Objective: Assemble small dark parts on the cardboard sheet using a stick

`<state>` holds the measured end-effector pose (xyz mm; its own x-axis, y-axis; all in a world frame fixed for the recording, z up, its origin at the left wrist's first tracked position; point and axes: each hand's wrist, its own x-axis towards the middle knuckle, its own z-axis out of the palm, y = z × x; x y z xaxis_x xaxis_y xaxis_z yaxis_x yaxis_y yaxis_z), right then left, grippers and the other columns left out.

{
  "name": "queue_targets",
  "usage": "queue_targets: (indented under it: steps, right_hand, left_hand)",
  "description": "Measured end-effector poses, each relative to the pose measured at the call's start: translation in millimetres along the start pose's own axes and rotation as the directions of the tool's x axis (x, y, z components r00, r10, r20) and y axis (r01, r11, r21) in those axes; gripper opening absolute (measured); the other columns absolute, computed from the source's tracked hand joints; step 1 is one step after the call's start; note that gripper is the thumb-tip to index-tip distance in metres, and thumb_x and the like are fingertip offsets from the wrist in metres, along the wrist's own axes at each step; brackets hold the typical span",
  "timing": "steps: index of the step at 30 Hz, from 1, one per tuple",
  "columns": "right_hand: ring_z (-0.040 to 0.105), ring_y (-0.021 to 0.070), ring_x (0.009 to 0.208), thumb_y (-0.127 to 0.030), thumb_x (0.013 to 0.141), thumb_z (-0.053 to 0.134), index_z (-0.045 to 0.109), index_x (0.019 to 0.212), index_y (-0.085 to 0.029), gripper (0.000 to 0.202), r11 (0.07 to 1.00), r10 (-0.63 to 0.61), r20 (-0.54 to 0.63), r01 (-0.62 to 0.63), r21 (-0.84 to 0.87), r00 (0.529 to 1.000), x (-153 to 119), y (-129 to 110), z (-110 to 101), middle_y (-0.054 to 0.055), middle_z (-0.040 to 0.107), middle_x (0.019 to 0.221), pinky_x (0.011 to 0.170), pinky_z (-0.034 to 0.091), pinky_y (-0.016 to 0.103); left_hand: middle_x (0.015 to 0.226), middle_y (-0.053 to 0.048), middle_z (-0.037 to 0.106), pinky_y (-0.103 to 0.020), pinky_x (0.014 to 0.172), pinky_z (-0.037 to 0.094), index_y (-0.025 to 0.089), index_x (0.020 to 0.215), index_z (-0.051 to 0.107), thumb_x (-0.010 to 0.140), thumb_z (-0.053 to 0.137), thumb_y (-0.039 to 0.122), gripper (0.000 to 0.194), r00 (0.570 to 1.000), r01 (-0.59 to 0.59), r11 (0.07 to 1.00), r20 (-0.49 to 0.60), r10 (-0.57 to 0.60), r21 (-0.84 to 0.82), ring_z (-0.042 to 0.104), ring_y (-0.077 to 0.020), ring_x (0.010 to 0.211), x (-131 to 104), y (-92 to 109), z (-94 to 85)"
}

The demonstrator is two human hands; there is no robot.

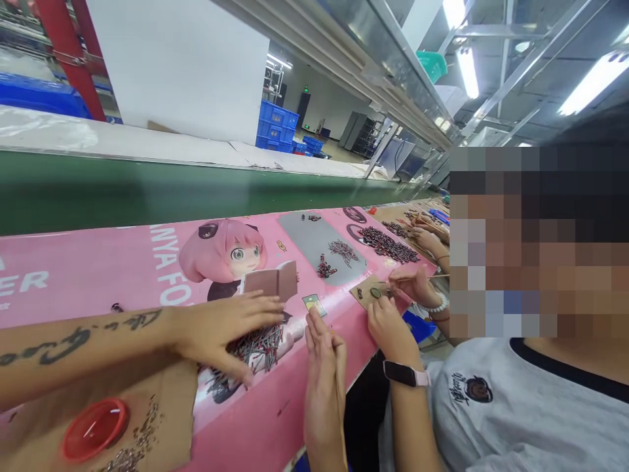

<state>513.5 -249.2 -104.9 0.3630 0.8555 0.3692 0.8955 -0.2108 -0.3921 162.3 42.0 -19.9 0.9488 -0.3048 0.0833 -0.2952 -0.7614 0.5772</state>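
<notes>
Pink table mat [122,269] held many unsorted small pins [255,351]; left hand [221,328] lay flat, fingers spread, over them; right hand [324,373] maybe pinched one, unclear.

Lighting: bright, even, from ceiling tube lamps [594,82] at one to two o'clock, blown out white. Shadows: soft, faint under the left hand [230,334]. Glare: mild sheen on the pink table mat [122,262]. Distortion: strong wide-angle bending at edges. Blur: pixelated block at three o'clock; far hall soft.
</notes>
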Motion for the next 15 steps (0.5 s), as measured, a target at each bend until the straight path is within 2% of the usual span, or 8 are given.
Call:
queue_targets:
  steps: [1, 3, 5, 6, 8, 10, 12, 15]
  right_hand:
    - [0.075, 0.0249, 0.114, -0.054, 0.111, 0.072, 0.077, 0.114, -0.026, 0.028, 1.000, -0.008, 0.015, 0.008, -0.025, 1.000, -4, 0, 5, 0.008, 0.080, 0.123, 0.105, 0.066, 0.049]
    - [0.075, 0.0234, 0.108, -0.055, 0.112, 0.071, 0.077, 0.110, -0.025, 0.031, 0.997, -0.021, 0.037, 0.023, -0.069, 0.999, -7, 0, 13, 0.007, 0.080, 0.117, 0.103, 0.066, 0.048]
    - [0.075, 0.0219, 0.102, -0.055, 0.112, 0.071, 0.076, 0.106, -0.023, 0.033, 0.994, -0.034, 0.044, 0.038, -0.100, 0.998, -6, 1, 16, 0.006, 0.079, 0.110, 0.100, 0.066, 0.047]
    - [0.074, 0.0214, 0.100, -0.056, 0.111, 0.071, 0.075, 0.104, -0.023, 0.034, 0.993, -0.041, 0.041, 0.045, -0.110, 0.998, -5, 3, 17, 0.005, 0.079, 0.108, 0.099, 0.066, 0.046]
    - [0.074, 0.0215, 0.098, -0.056, 0.110, 0.072, 0.075, 0.102, -0.022, 0.035, 0.992, -0.048, 0.023, 0.050, -0.119, 0.999, -1, 7, 14, 0.004, 0.078, 0.105, 0.096, 0.067, 0.045]
    - [0.074, 0.0216, 0.097, -0.057, 0.110, 0.073, 0.074, 0.103, -0.022, 0.036, 0.993, -0.045, 0.002, 0.045, -0.109, 0.999, 3, 8, 9, 0.004, 0.077, 0.103, 0.094, 0.067, 0.045]
    - [0.075, 0.0218, 0.099, -0.057, 0.110, 0.073, 0.075, 0.107, -0.021, 0.035, 0.996, -0.030, -0.024, 0.028, -0.082, 0.999, 6, -2, 6, 0.005, 0.078, 0.107, 0.095, 0.067, 0.045]
    - [0.075, 0.0229, 0.106, -0.057, 0.111, 0.071, 0.076, 0.116, -0.023, 0.035, 1.000, 0.000, -0.075, -0.001, -0.014, 0.997, -1, -49, 19, 0.007, 0.079, 0.119, 0.099, 0.067, 0.047]
  left_hand:
    - [0.183, -0.029, 0.044, -0.067, 0.147, 0.022, 0.007, 0.172, 0.054, 0.108, 0.069, 0.078, 0.096, 0.996, -0.081, 0.997, 0.049, 0.080, 0.011, 0.037, -0.0449, 0.175, 6, 6, 7.7]
    - [0.174, -0.025, 0.058, -0.062, 0.149, 0.019, 0.009, 0.161, 0.067, 0.113, 0.070, 0.064, 0.073, 0.963, -0.243, 0.970, 0.127, 0.239, 0.014, 0.045, -0.0411, 0.172, 18, 16, 30.3]
    - [0.161, -0.016, 0.074, -0.061, 0.146, 0.032, 0.016, 0.145, 0.078, 0.118, 0.072, 0.038, 0.035, 0.923, -0.359, 0.933, 0.158, 0.352, 0.014, 0.061, -0.0336, 0.162, 28, 20, 53.9]
    - [0.155, -0.013, 0.079, -0.060, 0.143, 0.040, 0.018, 0.140, 0.079, 0.117, 0.072, 0.028, 0.026, 0.909, -0.393, 0.920, 0.158, 0.385, 0.016, 0.067, -0.0307, 0.156, 30, 20, 62.8]
    - [0.149, -0.011, 0.081, -0.058, 0.134, 0.053, 0.021, 0.138, 0.079, 0.116, 0.072, 0.017, 0.023, 0.899, -0.422, 0.906, 0.143, 0.414, 0.029, 0.075, -0.0283, 0.146, 30, 15, 70.8]
    - [0.146, -0.010, 0.082, -0.055, 0.127, 0.061, 0.023, 0.133, 0.080, 0.114, 0.073, 0.015, 0.022, 0.896, -0.433, 0.901, 0.130, 0.425, 0.037, 0.078, -0.0282, 0.140, 24, 8, 65.4]
    - [0.144, -0.010, 0.082, -0.052, 0.124, 0.063, 0.024, 0.128, 0.081, 0.114, 0.074, 0.016, 0.018, 0.896, -0.433, 0.901, 0.124, 0.427, 0.031, 0.078, -0.0274, 0.136, 17, 3, 50.1]
    - [0.146, -0.010, 0.080, -0.054, 0.125, 0.062, 0.024, 0.131, 0.080, 0.114, 0.073, 0.019, 0.019, 0.936, -0.348, 0.937, 0.072, 0.345, 0.028, 0.076, -0.0287, 0.140, 10, -2, 21.5]
